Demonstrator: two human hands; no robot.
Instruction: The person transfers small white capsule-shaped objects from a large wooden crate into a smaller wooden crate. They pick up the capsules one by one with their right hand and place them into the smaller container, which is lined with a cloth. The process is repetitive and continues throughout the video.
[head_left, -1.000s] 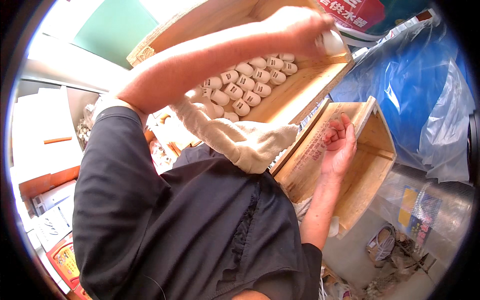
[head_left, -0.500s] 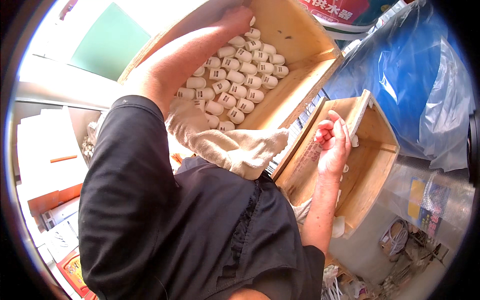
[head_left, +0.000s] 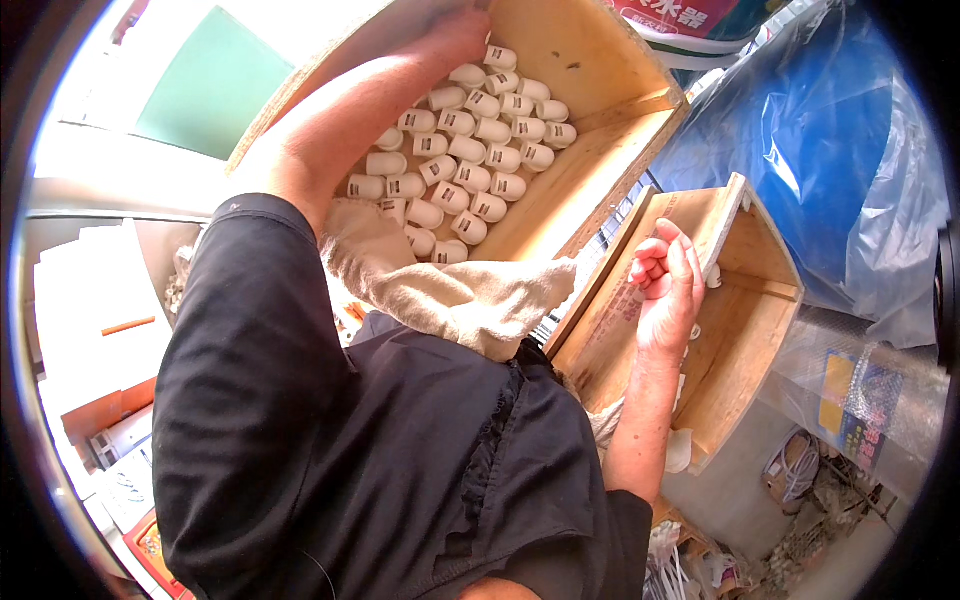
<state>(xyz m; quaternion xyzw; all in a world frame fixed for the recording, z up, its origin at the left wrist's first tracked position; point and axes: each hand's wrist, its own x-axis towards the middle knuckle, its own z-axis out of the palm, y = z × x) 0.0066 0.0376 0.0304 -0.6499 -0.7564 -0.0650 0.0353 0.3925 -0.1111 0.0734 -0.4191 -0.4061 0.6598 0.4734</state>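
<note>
My left hand [head_left: 462, 36] reaches to the far wall of a large wooden box [head_left: 585, 60]. Its fingers look closed and are mostly hidden in shade; a bit of white shows at their edge. Below it, inside the box, lie many white dome-ended caps [head_left: 467, 149] with small dark labels, grouped in loose rows. Over a smaller wooden box [head_left: 745, 335] at the right, my right hand [head_left: 666, 285] is held palm up. Its fingers are loosely curled and apart, with no object visible in them. A few white pieces [head_left: 714, 277] show in the smaller box beside that hand.
A beige cloth [head_left: 440, 295] hangs over the large box's near edge. Blue plastic sheeting [head_left: 790, 170] fills the upper right, near a red and white tub [head_left: 690, 25]. White papers [head_left: 95, 310] and an orange stick [head_left: 128, 326] lie left. Cables and clutter [head_left: 800, 470] lie lower right.
My left hand has shifted slightly left along the large box's far wall. The right hand keeps its place and pose. The whole view has shifted a little.
</note>
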